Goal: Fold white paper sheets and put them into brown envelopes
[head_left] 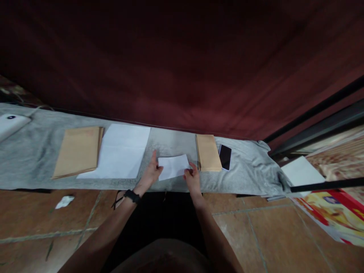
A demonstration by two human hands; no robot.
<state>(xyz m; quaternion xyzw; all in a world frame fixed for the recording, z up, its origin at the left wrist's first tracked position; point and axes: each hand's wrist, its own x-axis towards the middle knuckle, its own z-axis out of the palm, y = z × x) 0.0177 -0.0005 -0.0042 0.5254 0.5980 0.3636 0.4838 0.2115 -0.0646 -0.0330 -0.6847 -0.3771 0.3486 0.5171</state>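
"What's between those hands?"

"A small, white, rectangular piece of paper [173, 167], held over the grey, plush-looking cloth [173, 140] right in front of the person. The right hand [193, 178] pinches its right end, thumb on top, fingers curled at the edge. The left hand [150, 174] lays its thumb over the left end, index finger stretched out past the paper. I can't tell whether its hidden fingers press from beneath."

"How would it handle?"

"Very light, I'd guess, and thin enough to bend, though it looks fairly flat. Probably smooth, so it could slip, and a hard squeeze might crease it. I'd take it lightly by the two short ends."

"Anything in the way?"

"Just beside the right hand lies a narrow stack of brown, envelope-like paper [209, 153]; a wide sweep could knock it. Beyond that is a dark-screened, rectangular phone [225, 157]. Leftward there's a large, white, flat sheet of paper [122, 151], then a broader stack of brown paper [77, 151] overlapping its side. A dark red hanging fabric [170, 76] walls off the far edge."
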